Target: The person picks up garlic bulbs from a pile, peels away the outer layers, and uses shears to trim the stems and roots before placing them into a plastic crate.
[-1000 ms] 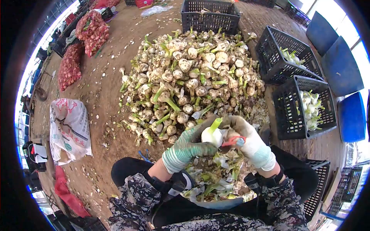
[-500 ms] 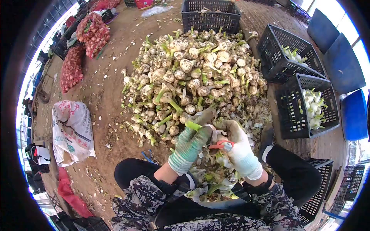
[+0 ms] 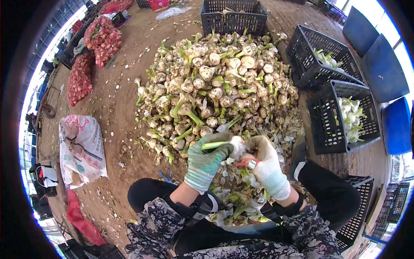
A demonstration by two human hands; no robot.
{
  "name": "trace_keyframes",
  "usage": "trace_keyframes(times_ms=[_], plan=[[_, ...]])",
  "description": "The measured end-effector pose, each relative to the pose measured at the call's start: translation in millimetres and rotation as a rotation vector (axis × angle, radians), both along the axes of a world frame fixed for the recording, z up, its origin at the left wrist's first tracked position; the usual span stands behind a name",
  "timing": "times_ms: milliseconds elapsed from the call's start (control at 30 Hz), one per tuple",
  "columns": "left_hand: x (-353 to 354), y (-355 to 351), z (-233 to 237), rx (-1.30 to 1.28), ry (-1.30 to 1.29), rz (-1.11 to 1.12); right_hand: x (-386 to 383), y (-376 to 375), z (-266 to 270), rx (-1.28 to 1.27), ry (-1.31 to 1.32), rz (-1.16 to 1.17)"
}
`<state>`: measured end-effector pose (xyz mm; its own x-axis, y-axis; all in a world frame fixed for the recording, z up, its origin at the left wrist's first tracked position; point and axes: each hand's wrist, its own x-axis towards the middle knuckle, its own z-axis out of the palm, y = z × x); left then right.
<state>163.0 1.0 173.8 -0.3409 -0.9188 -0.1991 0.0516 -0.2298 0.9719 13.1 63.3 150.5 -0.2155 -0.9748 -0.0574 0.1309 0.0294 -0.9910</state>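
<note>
My left hand (image 3: 208, 162), in a green-and-white striped glove, is closed round the green stem of a garlic bulb (image 3: 237, 147). The bulb's pale head points right, towards my other hand. My right hand (image 3: 268, 166), in a white glove, grips a small red-handled tool (image 3: 249, 162) with a metal part; its working end cannot be made out. Fingers of that hand touch the bulb's outer skin. Just beyond both hands lies a large heap of untrimmed garlic (image 3: 207, 93), soil-stained with green stems. Peeled skins and leaf scraps (image 3: 237, 200) lie between my legs.
Black crates holding clean white garlic (image 3: 351, 118) stand on the right, with another black crate (image 3: 233, 21) behind the heap. Blue barrels (image 3: 396, 127) line the far right. On the left are a white woven sack (image 3: 82, 151) and red net bags of bulbs (image 3: 102, 41).
The garlic bulb has turned so its pale head shows more clearly between my hands. Both hands have shifted slightly, and a loose piece of skin or stalk now shows on the heap's near edge.
</note>
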Motion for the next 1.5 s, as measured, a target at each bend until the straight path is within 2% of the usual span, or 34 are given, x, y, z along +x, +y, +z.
trace_keyframes(times_ms=[33,100,133,233,267,300,367,400,433,467,500,533,567,600,633,667,700,733,767,833,867,900,967,1000,1033,1067,1167,1233,1300,1333,1367,1433,1467,1500], plan=[[0,1,1,-0.001,0.001,-0.003,-4,-1,2,-0.001,0.001,-0.003],[2,3,4,0.029,-0.047,-0.019,-17,-5,8,0.177,-0.275,0.026],[2,4,5,0.061,0.037,-0.013,-18,-8,6,0.129,-0.341,-0.073],[3,0,4,-0.015,-0.021,-0.09,-22,-3,20,0.304,-0.355,0.049],[2,1,4,-0.014,-0.02,-0.09,-17,1,24,0.15,-0.546,0.099],[1,1,3,-0.015,0.012,-0.086,-17,2,22,0.149,-0.546,0.099],[3,1,1,-0.02,0.043,-0.082,-20,0,7,0.228,-0.223,0.057],[6,0,-2,0.075,0.091,-0.077,-26,-1,-4,0.198,-0.176,0.07],[8,-1,-4,0.17,0.138,-0.074,-23,-2,11,0.196,-0.478,-0.005],[8,-4,-6,0.167,0.138,-0.074,-20,-2,12,0.206,-0.502,-0.023],[6,-7,-7,0.214,0.273,-0.053,-16,-1,12,0.219,-0.524,-0.036],[6,-7,-9,0.265,0.406,-0.029,-10,2,9,0.155,-0.558,0.016],[7,-6,-13,0.267,0.404,-0.027,-4,3,8,0.087,-0.594,0.066],[8,-6,-16,0.261,0.411,-0.019,-2,3,13,0.122,-0.273,0.09],[8,-6,-17,0.257,0.419,-0.012,-5,2,10,0.119,-0.274,0.088],[5,-5,-14,0.373,0.535,-0.001,-10,2,4,0.148,-0.514,0.107],[3,-6,-14,0.371,0.537,0.001,-13,1,1,0.179,-0.753,0.13],[2,-7,-14,0.423,0.749,-0.044,-10,2,11,0.22,-0.827,0.012],[2,-8,-14,0.474,0.959,-0.091,-7,5,17,0.222,-0.828,0.016],[3,-8,-2,0.48,0.984,-0.103,0,12,23,0.229,-0.979,0.163],[0,-8,9,0.589,0.912,0.075,2,2,11,0.121,-1.006,0.27],[-2,-10,15,0.69,0.834,0.252,3,-1,12,0.116,-1.004,0.272],[0,-12,5,0.649,0.82,0.186,7,-5,20,0.161,-0.609,0.231],[1,-12,-1,0.593,0.823,0.167,18,-4,30,0.177,-0.456,0.1],[1,-13,0,0.535,0.826,0.146,19,-5,24,0.11,-0.13,0.131],[0,-10,6,0.623,0.765,0.304,22,-4,23,0.131,-0.343,0.103],[-2,-15,14,0.644,0.848,0.339,18,-5,22,0.228,-0.977,-0.023],[0,-16,10,0.638,0.91,0.34,20,3,-5,0.198,-1.002,0.008],[4,-18,-8,0.687,0.928,0.281,24,6,-17,0.242,-1.093,-0.169],[4,-18,-17,0.623,1.104,0.154,15,7,-31,0.188,-1.246,-0.061],[3,-19,0,0.58,1.058,0.157,1,6,-37,0.228,-1.537,0.057],[10,-24,1,0.607,1.074,0.211,-6,17,-40,0.178,-1.045,0.027],[9,-24,2,0.605,1.074,0.211,-6,16,-41,0.177,-1.046,0.03],[7,-21,5,0.617,1.027,0.258,-7,14,-41,0.374,-0.262,0.3]])
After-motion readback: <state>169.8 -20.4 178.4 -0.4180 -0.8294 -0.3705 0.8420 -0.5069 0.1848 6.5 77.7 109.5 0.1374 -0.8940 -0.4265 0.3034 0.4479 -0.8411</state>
